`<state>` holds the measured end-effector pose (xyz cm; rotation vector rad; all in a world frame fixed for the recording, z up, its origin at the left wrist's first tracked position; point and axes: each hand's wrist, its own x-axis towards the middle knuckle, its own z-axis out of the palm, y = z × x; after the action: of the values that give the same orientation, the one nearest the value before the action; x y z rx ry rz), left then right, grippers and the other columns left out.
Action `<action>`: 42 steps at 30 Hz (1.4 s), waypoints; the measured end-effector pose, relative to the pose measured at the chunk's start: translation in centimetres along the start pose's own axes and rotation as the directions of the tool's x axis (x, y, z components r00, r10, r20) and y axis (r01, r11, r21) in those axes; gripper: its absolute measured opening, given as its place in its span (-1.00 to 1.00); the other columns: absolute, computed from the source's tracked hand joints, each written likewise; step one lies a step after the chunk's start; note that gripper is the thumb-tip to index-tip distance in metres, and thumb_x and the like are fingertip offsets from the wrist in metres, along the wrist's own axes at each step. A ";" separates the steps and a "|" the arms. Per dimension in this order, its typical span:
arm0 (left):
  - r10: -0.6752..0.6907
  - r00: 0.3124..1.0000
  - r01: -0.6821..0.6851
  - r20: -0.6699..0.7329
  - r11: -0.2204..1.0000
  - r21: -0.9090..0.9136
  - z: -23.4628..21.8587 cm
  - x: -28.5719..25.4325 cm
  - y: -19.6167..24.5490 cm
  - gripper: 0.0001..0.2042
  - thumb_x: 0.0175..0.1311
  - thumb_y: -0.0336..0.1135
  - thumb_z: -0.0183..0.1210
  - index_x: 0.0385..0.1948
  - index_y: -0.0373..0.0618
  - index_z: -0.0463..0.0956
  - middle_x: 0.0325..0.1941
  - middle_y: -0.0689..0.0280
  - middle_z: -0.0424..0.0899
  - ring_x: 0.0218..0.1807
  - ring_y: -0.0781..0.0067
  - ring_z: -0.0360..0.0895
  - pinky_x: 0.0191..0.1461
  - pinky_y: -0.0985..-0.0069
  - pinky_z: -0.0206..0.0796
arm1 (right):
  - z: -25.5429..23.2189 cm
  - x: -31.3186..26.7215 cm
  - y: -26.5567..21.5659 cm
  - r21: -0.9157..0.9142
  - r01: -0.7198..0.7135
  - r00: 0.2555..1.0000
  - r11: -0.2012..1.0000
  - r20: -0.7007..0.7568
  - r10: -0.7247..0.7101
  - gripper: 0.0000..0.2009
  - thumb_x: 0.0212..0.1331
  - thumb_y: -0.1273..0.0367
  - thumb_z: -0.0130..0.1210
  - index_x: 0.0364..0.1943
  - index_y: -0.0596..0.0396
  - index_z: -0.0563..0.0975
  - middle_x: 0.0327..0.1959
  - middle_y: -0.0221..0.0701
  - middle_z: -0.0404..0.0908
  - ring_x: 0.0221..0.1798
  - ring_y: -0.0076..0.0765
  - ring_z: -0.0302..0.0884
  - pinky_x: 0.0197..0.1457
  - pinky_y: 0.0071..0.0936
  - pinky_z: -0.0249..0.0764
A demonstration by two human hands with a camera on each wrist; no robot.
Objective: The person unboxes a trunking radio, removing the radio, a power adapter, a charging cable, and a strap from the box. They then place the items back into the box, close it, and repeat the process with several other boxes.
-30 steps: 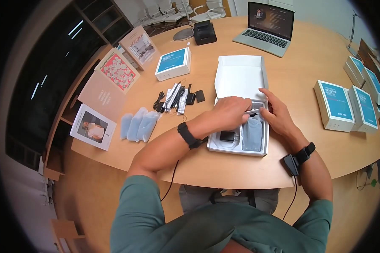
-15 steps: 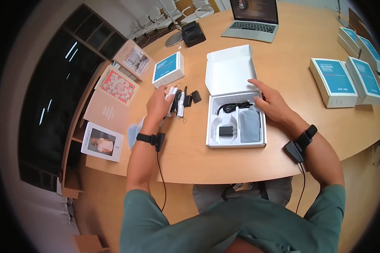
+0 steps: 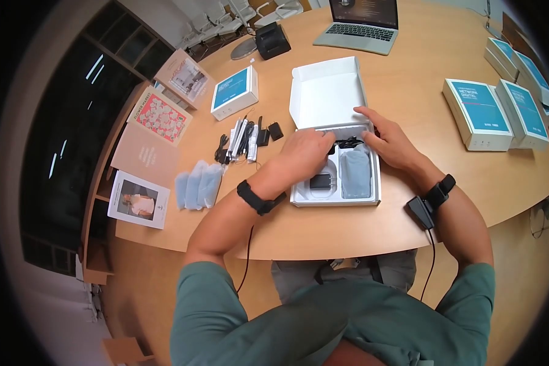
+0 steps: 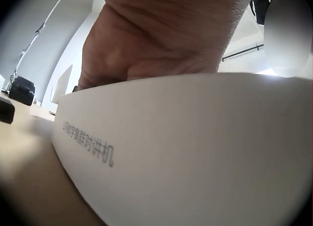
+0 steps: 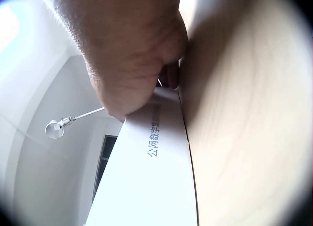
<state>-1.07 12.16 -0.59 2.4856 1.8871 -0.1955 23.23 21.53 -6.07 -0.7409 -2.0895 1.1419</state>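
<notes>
An opened white box sits on the table, its lid tipped back. In its right compartment lies a grey-blue pouch-wrapped item; a black charger plug is in the left one. My left hand reaches over the left wall, its bent fingers at the black cable in the rear compartment. The fingertips are hidden, so I cannot tell whether they pinch the cable. My right hand grips the rear right corner, thumb at the rim. In the right wrist view its fingers bend along the box's outer wall.
Left of the box lie bundled cables and plugs and several bluish wrapped pouches. A closed box stands behind them, books along the left edge. More closed boxes are at right, a laptop at the back.
My left hand went from the box to the cable pile with a white item, then came back to the box without it showing. My right hand stayed at the box's corner. The head view shifted.
</notes>
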 end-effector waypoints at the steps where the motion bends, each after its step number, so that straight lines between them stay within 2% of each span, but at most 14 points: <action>1: 0.006 0.998 -0.010 -0.064 0.998 -0.059 0.1 -0.2 -0.1 -0.75 0.33 -0.37 0.34 0.01 -0.14 0.64 -0.09 0.01 0.76 0.02 -0.16 0.71 0.07 -0.03 0.56 | 0.0 0.0 -0.1 0.004 0.001 1.000 1.000 -0.005 -0.001 -0.43 0.47 0.41 0.11 0.57 0.06 0.42 -0.09 -0.20 0.68 -0.13 -0.28 0.58 0.06 -0.30 0.57; 6: 0.005 0.923 -0.122 -0.384 0.952 -0.279 0.4 -2.4 -1.7 -0.72 0.36 -0.41 0.35 0.08 -0.12 0.64 -0.14 0.12 0.77 -0.11 0.08 0.74 -0.02 0.18 0.57 | -0.1 0.1 0.0 0.021 -0.027 0.999 0.999 0.018 0.027 -0.43 0.47 0.40 0.12 0.57 0.05 0.43 -0.17 -0.21 0.65 -0.16 -0.30 0.55 0.04 -0.30 0.55; 8: -0.257 0.948 0.059 -0.189 0.724 -0.687 -1.2 -4.1 -3.7 -0.68 0.44 -0.44 0.33 0.19 -0.14 0.62 -0.21 0.33 0.72 -0.23 0.46 0.66 -0.11 0.43 0.50 | 0.1 0.1 0.4 0.006 0.002 1.000 1.000 0.001 -0.002 -0.43 0.47 0.40 0.12 0.57 0.05 0.43 -0.17 -0.20 0.65 -0.16 -0.29 0.55 0.04 -0.29 0.55; 10: -0.433 0.881 -0.031 -0.193 0.353 -0.935 -0.4 -5.3 -8.4 -0.67 0.50 -0.33 0.30 0.19 -0.31 0.63 -0.23 0.36 0.73 -0.23 0.57 0.61 -0.14 0.46 0.46 | 0.1 -0.1 0.6 -0.006 0.029 0.999 1.000 -0.022 -0.029 -0.43 0.47 0.39 0.12 0.57 0.05 0.43 -0.17 -0.20 0.65 -0.16 -0.28 0.55 0.04 -0.28 0.54; 12: -0.507 0.850 0.017 -0.147 0.304 -0.952 -0.3 -7.1 -12.9 -0.68 0.50 -0.30 0.33 0.14 -0.32 0.65 -0.26 0.40 0.75 -0.23 0.61 0.63 -0.19 0.51 0.44 | 0.0 0.0 0.3 -0.011 0.004 1.000 1.000 -0.006 -0.004 -0.43 0.47 0.39 0.11 0.57 0.05 0.43 -0.18 -0.19 0.64 -0.16 -0.26 0.55 0.05 -0.27 0.54; 13: -0.511 0.847 0.017 -0.150 0.308 -0.951 0.1 -8.0 -15.0 -0.68 0.50 -0.30 0.33 0.14 -0.32 0.65 -0.26 0.40 0.75 -0.23 0.61 0.63 -0.19 0.51 0.44 | 0.0 0.1 0.2 -0.010 0.010 1.000 1.000 -0.004 -0.010 -0.43 0.47 0.39 0.11 0.57 0.05 0.43 -0.18 -0.19 0.64 -0.16 -0.26 0.55 0.05 -0.27 0.54; 15: -0.629 0.776 0.345 -0.046 0.483 -0.805 1.4 -9.3 -18.2 -0.68 0.45 -0.30 0.36 0.10 -0.33 0.67 -0.35 0.39 0.74 -0.28 0.61 0.64 -0.23 0.49 0.45 | 0.0 0.1 0.0 -0.035 -0.008 1.000 0.999 -0.009 0.008 -0.42 0.46 0.39 0.11 0.57 0.05 0.43 -0.18 -0.19 0.64 -0.17 -0.25 0.55 0.04 -0.27 0.54; 21: -0.658 0.694 0.488 -0.291 0.728 -0.482 3.3 -10.4 -17.5 -0.70 0.39 -0.31 0.38 0.07 -0.25 0.70 -0.31 0.14 0.81 -0.30 0.26 0.73 -0.15 0.32 0.55 | -0.1 0.1 -0.1 -0.053 -0.007 1.000 0.999 -0.003 0.007 -0.42 0.45 0.40 0.10 0.57 0.05 0.42 -0.16 -0.18 0.65 -0.16 -0.25 0.56 0.05 -0.27 0.55; 24: -0.525 0.746 0.302 -0.409 0.815 -0.495 1.1 -8.7 -12.9 -0.72 0.40 -0.31 0.37 0.06 -0.21 0.70 -0.23 0.06 0.85 -0.23 0.08 0.78 -0.07 0.25 0.59 | 0.1 0.1 0.4 -0.027 0.010 1.000 1.000 -0.016 -0.010 -0.41 0.44 0.41 0.09 0.57 0.04 0.42 -0.16 -0.18 0.65 -0.16 -0.25 0.56 0.05 -0.27 0.55; 25: -0.470 0.812 0.209 -0.345 0.787 -0.580 0.5 -8.0 -11.2 -0.76 0.45 -0.41 0.34 0.07 -0.23 0.71 -0.21 0.12 0.83 -0.21 0.37 0.75 -0.06 0.37 0.59 | 0.1 0.0 0.2 -0.029 0.007 1.000 1.000 -0.014 -0.008 -0.41 0.44 0.41 0.09 0.57 0.04 0.42 -0.16 -0.18 0.65 -0.16 -0.25 0.56 0.05 -0.27 0.55; 27: -0.180 0.935 0.006 -0.305 0.868 -0.496 -2.4 -6.9 -6.1 -0.77 0.47 -0.41 0.32 0.08 -0.22 0.72 -0.14 0.09 0.83 -0.13 0.32 0.76 0.03 0.37 0.59 | -0.1 0.0 -0.4 -0.026 -0.032 0.999 0.999 0.006 0.032 -0.40 0.43 0.41 0.10 0.58 0.03 0.42 -0.15 -0.18 0.66 -0.16 -0.26 0.57 0.04 -0.27 0.56; 30: 0.076 0.954 -0.198 -0.291 0.889 -0.414 -1.8 -3.8 -3.2 -0.77 0.44 -0.42 0.30 0.06 -0.21 0.71 -0.12 0.06 0.82 -0.07 0.12 0.77 0.06 0.28 0.60 | 0.0 0.2 -0.2 -0.031 -0.038 0.999 0.999 0.004 0.038 -0.40 0.43 0.41 0.11 0.58 0.03 0.42 -0.15 -0.19 0.66 -0.15 -0.26 0.58 0.03 -0.27 0.56; 36: 0.025 0.999 -0.025 0.023 1.000 -0.003 -0.5 0.0 0.4 -0.84 0.27 -0.50 0.30 -0.14 -0.22 0.62 -0.19 -0.02 0.79 -0.04 -0.21 0.75 -0.01 -0.02 0.58 | -0.2 0.0 -0.1 0.011 -0.016 1.000 1.000 0.008 0.015 -0.39 0.43 0.40 0.13 0.58 0.09 0.41 -0.03 -0.12 0.73 -0.06 -0.19 0.64 0.13 -0.26 0.58; 42: 0.071 0.993 -0.075 -0.099 0.997 -0.033 1.9 0.9 -0.8 -0.84 0.21 -0.52 0.32 -0.19 -0.21 0.60 -0.22 0.00 0.78 -0.07 -0.21 0.75 -0.04 -0.04 0.57 | -0.1 0.1 0.3 -0.007 0.009 1.000 1.000 -0.009 -0.009 -0.38 0.42 0.38 0.14 0.58 0.11 0.42 0.03 -0.07 0.74 -0.01 -0.11 0.67 0.19 -0.23 0.58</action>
<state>-1.73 13.05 -2.54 2.5800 1.8116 -0.0385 23.29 21.78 -6.29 -0.7376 -2.0884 1.1243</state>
